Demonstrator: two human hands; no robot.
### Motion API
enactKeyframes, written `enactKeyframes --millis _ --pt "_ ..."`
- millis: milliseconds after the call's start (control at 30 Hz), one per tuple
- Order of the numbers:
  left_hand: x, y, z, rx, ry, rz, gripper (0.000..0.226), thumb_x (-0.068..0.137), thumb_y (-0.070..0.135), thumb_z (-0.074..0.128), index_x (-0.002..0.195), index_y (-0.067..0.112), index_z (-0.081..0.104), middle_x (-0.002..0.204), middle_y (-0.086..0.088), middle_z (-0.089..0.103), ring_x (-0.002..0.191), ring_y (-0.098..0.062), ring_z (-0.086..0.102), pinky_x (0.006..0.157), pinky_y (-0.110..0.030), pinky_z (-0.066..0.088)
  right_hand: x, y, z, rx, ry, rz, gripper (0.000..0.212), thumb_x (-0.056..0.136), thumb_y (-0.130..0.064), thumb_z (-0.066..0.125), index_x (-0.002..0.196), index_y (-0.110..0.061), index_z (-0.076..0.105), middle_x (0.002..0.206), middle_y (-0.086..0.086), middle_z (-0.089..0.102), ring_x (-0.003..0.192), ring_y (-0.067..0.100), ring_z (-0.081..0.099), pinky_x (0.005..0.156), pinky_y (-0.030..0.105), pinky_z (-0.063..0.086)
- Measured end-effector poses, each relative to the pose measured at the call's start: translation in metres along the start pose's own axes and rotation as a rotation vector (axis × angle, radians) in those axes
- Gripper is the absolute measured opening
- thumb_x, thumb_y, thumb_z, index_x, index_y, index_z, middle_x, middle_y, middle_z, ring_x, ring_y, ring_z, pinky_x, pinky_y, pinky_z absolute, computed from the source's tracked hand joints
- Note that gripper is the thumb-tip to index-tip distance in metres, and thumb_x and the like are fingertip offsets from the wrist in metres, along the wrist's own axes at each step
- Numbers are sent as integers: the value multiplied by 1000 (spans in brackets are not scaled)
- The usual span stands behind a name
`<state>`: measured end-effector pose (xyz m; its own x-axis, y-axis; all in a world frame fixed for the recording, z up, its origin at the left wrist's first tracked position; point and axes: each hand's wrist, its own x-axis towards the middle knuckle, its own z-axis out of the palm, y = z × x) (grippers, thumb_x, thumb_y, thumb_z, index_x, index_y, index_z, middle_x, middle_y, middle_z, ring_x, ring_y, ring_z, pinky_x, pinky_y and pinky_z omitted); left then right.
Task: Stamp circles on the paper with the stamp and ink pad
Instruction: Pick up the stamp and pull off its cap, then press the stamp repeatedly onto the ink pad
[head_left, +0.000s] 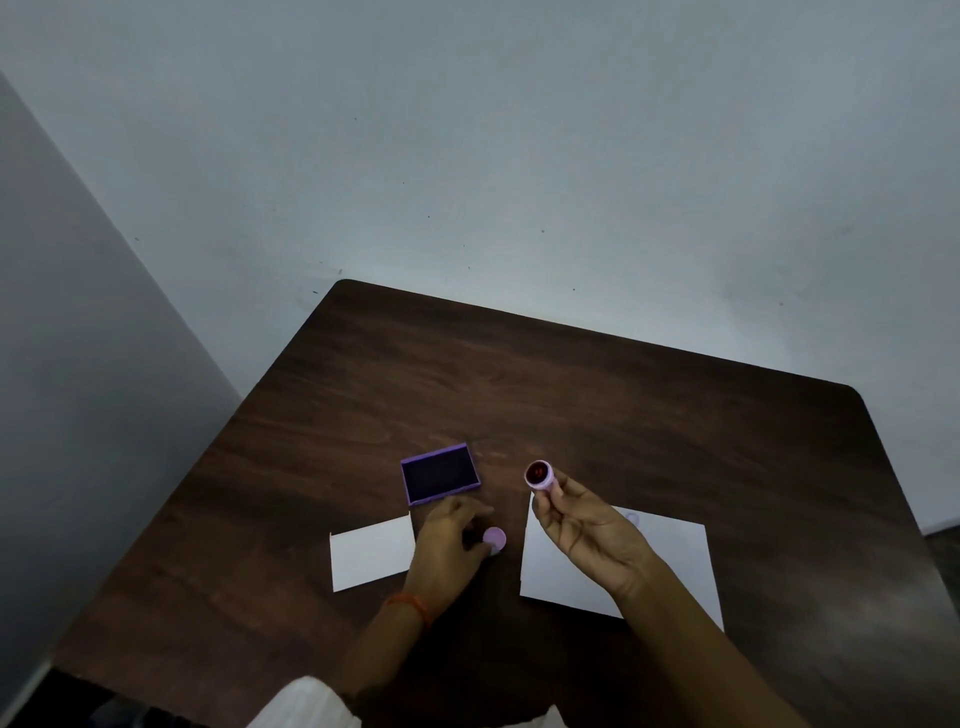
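The right hand (582, 535) is raised a little above the surface (571, 395), its fingertips pinching a small round pink stamp (540, 475). The stamp's dark reddish face is turned up and away from the person. The left hand (449, 543) rests lower down with the fingers curled around a small pink round cap (494, 539), which sits at its fingertips just over the dark wood. An orange thread band (410, 605) circles the left wrist.

Under the right hand lies the larger white paper (670, 566), with one faint purple ring (631, 518) printed near its far edge, just beyond the knuckles. To the left of the left hand is a smaller white card (371, 553), partly covered by that hand. Just beyond the left hand sits the open purple ink pad (440, 474), its dark ink surface showing, a little apart from both sheets. A pale wall (467, 156) rises behind the surface.
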<state>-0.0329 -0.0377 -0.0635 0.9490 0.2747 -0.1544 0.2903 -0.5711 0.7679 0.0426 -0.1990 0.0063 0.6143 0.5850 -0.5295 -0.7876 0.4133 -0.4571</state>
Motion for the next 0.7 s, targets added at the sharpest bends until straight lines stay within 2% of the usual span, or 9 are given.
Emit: enactKeyframes --millis 67,133,233,333,500,700 --pt "1 -3 -9 -30 67 -2 38 74 21 73 110 25 61 122 4 56 103 -7 52 90 -21 46 2 1 2 17 -5 -2 22 70 0 59 85 -4 74 88 13 76 80 19 73 65 25 61" --pt "3 -8 -21 -18 142 0 39 75 21 73 112 26 60 124 3 55 109 -11 51 95 -27 46 4 1 5 28 -9 -3 22 69 0 60 86 -4 74 90 13 76 83 20 72 65 27 61" --pt "6 -17 -42 71 253 -13 42 75 22 72 115 23 59 126 0 54 117 -18 45 98 -26 35 7 1 9 22 -26 -7 22 69 0 59 85 -6 73 88 12 76 83 20 73 64 27 61" --pt "9 -29 -59 114 331 -55 48 73 22 74 119 20 58 129 -4 53 118 -22 42 98 -30 36 12 3 15 -3 -23 -2 24 69 0 59 86 -8 74 88 9 76 81 17 72 68 26 61" --pt "15 -43 -68 113 231 -133 66 73 26 74 132 22 44 142 -4 40 129 -24 34 106 -37 34 21 5 24 -83 -44 2 27 70 0 56 85 -12 75 86 5 77 73 11 71 63 19 59" --pt "26 -49 -67 146 128 -134 75 74 31 72 139 24 33 146 -2 35 131 -23 30 108 -38 32 35 8 33 -35 -64 25 24 72 2 56 84 -8 73 88 10 76 79 16 72 63 24 60"
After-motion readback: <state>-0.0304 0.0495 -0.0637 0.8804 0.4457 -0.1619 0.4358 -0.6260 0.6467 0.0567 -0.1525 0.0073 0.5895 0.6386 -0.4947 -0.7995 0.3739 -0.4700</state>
